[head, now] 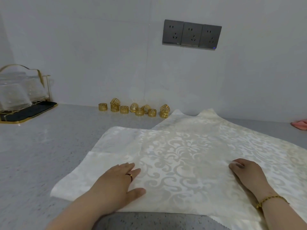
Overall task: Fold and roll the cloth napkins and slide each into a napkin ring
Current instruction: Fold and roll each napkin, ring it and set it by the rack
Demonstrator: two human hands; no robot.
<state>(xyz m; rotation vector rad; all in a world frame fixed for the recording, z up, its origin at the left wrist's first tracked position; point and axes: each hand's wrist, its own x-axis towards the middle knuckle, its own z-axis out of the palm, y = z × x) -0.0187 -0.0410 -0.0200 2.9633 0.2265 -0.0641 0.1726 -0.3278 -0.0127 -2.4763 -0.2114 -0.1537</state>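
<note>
Cream damask cloth napkin [174,160] lies spread on grey worktop [41,146]. Left hand [119,183] presses flat at its 8 o'clock, grip released; right hand [247,173] at 4 o'clock, grip unclear. Gold openwork napkin rings [132,109] cluster at 11 o'clock.

Cream damask napkins [179,156], gold rings [134,109], grey counter [41,146].

A single wide-angle view from the person's head looks forward and down across the surface [41,146] toward the wall [99,47] behind it. It sits close. Both forearms enter from the bottom edge, with the left hand [116,183] lower left of centre and the right hand [247,175] at lower right. The wall fills the upper half, with the sockets [191,34] upper right of centre. The surface's far edge crosses mid-frame and bows slightly.
</note>
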